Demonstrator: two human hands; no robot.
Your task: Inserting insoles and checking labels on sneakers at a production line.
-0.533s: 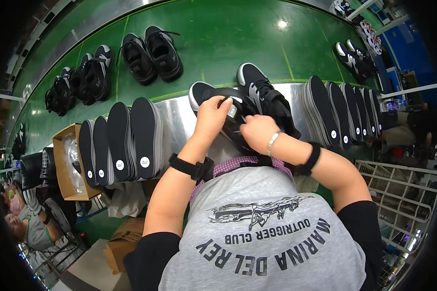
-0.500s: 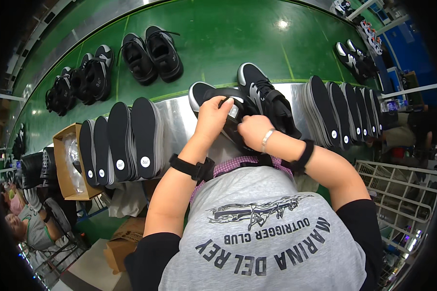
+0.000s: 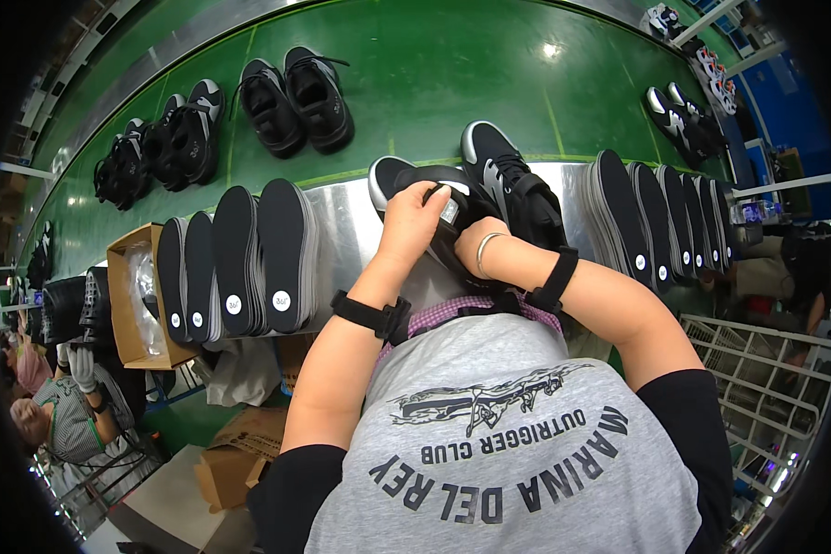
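A black sneaker with a silver toe sits at the near edge of the worktop, close to my body. My left hand pinches its tongue, thumb beside a small pale label, and holds the tongue back. My right hand reaches into the shoe's opening; its fingers are hidden inside, so whether they grip anything cannot be seen. Just right of it stands the matching sneaker, its strap lying across the upper, with no hand on it.
Stacked black insoles stand on the left, and more insole stacks on the right. Several black shoes sit on the green belt. An open carton is at far left, a wire rack at right. Another person sits lower left.
My right hand has pushed deeper into the shoe, and its fingers have gone out of sight. The left hand keeps its pinch on the tongue. The whole view has shifted slightly.
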